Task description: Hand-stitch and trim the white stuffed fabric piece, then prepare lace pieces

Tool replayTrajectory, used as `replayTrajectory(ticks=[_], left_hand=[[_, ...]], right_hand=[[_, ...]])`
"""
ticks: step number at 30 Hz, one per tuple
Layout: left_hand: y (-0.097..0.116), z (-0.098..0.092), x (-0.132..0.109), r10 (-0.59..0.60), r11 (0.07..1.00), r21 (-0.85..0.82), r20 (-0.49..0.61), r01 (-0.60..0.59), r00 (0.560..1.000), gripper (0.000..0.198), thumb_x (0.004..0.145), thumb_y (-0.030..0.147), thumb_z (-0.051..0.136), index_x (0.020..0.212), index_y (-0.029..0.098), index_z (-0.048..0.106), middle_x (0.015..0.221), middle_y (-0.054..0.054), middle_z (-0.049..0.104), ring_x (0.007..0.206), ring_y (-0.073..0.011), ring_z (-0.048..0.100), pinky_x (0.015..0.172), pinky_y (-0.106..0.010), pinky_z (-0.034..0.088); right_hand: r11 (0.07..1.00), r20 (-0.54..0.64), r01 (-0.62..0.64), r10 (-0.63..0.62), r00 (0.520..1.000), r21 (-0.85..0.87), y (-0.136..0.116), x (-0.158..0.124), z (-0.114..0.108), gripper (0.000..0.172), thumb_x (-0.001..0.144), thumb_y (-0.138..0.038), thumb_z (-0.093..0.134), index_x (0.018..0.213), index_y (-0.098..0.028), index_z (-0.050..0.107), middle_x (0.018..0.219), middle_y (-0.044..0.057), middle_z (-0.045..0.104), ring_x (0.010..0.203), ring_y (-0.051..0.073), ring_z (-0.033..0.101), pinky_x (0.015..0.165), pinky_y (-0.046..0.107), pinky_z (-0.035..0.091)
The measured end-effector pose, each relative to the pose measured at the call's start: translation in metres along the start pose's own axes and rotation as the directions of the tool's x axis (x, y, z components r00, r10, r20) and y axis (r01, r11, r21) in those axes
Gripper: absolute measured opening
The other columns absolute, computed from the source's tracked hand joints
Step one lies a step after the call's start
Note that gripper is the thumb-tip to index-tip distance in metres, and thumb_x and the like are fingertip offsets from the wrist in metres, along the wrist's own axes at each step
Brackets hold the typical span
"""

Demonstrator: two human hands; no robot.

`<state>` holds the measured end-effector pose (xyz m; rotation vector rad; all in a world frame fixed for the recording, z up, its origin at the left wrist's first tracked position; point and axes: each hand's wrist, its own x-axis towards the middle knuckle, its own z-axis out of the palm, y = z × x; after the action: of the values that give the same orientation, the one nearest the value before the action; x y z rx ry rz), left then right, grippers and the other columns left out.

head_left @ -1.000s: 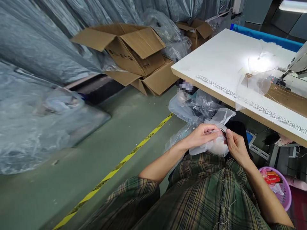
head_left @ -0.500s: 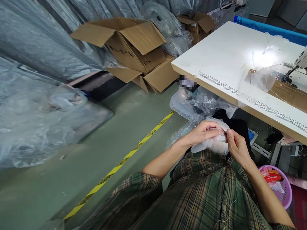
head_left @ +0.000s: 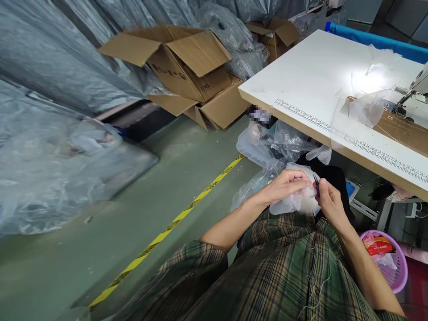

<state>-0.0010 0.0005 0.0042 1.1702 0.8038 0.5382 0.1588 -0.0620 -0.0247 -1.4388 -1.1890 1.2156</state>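
Below the sewing surface's edge, a seated worker's left hand clutches a white sheer fabric piece over the lap, while the right hand, touching its right side, pinches a small dark tool angled up-left into the cloth.

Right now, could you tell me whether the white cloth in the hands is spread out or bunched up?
Bunched up: the white cloth is a crumpled wad under the left hand.
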Motion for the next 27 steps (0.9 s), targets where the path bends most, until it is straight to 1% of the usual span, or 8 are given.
replayTrajectory(ticks=[4,7,10,13,17,22,25,27], left_hand=[[-0.006,0.003,0.0,0.01,0.966,-0.257,-0.044,-0.021,0.999,0.044,0.07,0.051,0.082,0.081,0.014,0.06,0.075,-0.001,0.069,0.062,-0.0105,0.063,0.061,-0.023,0.049],[-0.008,0.001,-0.004,0.026,0.945,-0.325,-0.045,-0.039,0.999,0.051,0.065,0.048,0.089,0.086,0.015,0.058,0.082,-0.002,0.071,0.071,-0.0142,0.069,0.069,-0.027,0.055],[-0.006,-0.005,-0.004,-0.011,0.938,-0.344,0.1,0.045,0.995,0.05,0.065,0.048,0.089,0.087,0.013,0.062,0.085,-0.006,0.073,0.077,-0.0186,0.071,0.073,-0.031,0.057],[-0.003,-0.01,0.005,-0.128,0.909,-0.339,0.325,0.242,0.937,0.054,0.076,0.064,0.074,0.084,0.011,0.068,0.083,-0.012,0.074,0.075,-0.0211,0.071,0.072,-0.032,0.056],[0.005,-0.01,0.023,-0.201,0.92,-0.238,0.395,0.311,0.896,0.051,0.078,0.061,0.075,0.091,0.012,0.071,0.08,-0.008,0.073,0.067,-0.015,0.066,0.066,-0.028,0.052],[0.026,-0.013,0.03,-0.112,0.99,-0.046,0.351,0.137,0.93,0.058,0.079,0.068,0.069,0.095,0.012,0.069,0.09,-0.009,0.07,0.076,-0.0141,0.063,0.068,-0.027,0.05],[0.03,-0.014,0.024,0.153,0.96,0.186,0.282,-0.21,0.947,0.064,0.071,0.055,0.083,0.12,0.019,0.064,0.11,-0.01,0.068,0.088,-0.0171,0.064,0.079,-0.033,0.054],[0.026,-0.009,0.019,0.395,0.818,0.349,0.235,-0.456,0.888,0.066,0.066,0.042,0.088,0.124,0.024,0.063,0.124,-0.011,0.063,0.102,-0.0213,0.064,0.09,-0.039,0.053]], right_hand=[[0.98,0.086,-0.081,0.066,0.994,0.181,0.003,-0.003,-0.005,0.065,0.072,-0.085,0.059,0.076,-0.02,0.057,0.05,-0.006,0.042,0.046,0.01,0.034,0.044,0.024,0.029],[0.964,-0.012,-0.078,0.084,0.996,0.253,0.0,-0.001,-0.01,0.057,0.062,-0.073,0.077,0.075,-0.02,0.058,0.052,-0.006,0.045,0.044,0.007,0.029,0.042,0.023,0.025],[0.976,-0.075,-0.027,0.045,0.996,0.217,-0.009,0.002,-0.018,0.05,0.065,-0.066,0.078,0.079,-0.021,0.061,0.058,-0.005,0.05,0.046,0.008,0.031,0.042,0.023,0.025],[0.996,-0.041,0.076,-0.074,0.996,0.038,-0.022,0.002,-0.026,0.041,0.073,-0.059,0.074,0.08,-0.02,0.066,0.06,-0.003,0.052,0.05,0.009,0.036,0.046,0.024,0.031],[0.983,0.049,0.161,-0.157,0.986,-0.093,-0.036,0.0,-0.032,0.033,0.079,-0.052,0.072,0.077,-0.019,0.068,0.065,-0.001,0.059,0.056,0.012,0.044,0.052,0.025,0.037],[0.984,-0.005,0.127,-0.129,0.992,-0.126,-0.042,-0.001,-0.035,0.038,0.078,-0.056,0.07,0.074,-0.019,0.066,0.06,-0.001,0.056,0.054,0.012,0.043,0.05,0.025,0.036],[0.987,-0.012,0.104,-0.106,0.994,-0.118,-0.041,0.0,-0.036,0.046,0.078,-0.061,0.068,0.061,-0.02,0.057,0.053,-0.003,0.048,0.049,0.01,0.035,0.046,0.024,0.03],[0.995,-0.015,0.077,-0.078,0.997,-0.058,-0.04,0.001,-0.035,0.051,0.077,-0.065,0.068,0.057,-0.02,0.054,0.051,-0.004,0.044,0.048,0.009,0.03,0.044,0.024,0.026]])
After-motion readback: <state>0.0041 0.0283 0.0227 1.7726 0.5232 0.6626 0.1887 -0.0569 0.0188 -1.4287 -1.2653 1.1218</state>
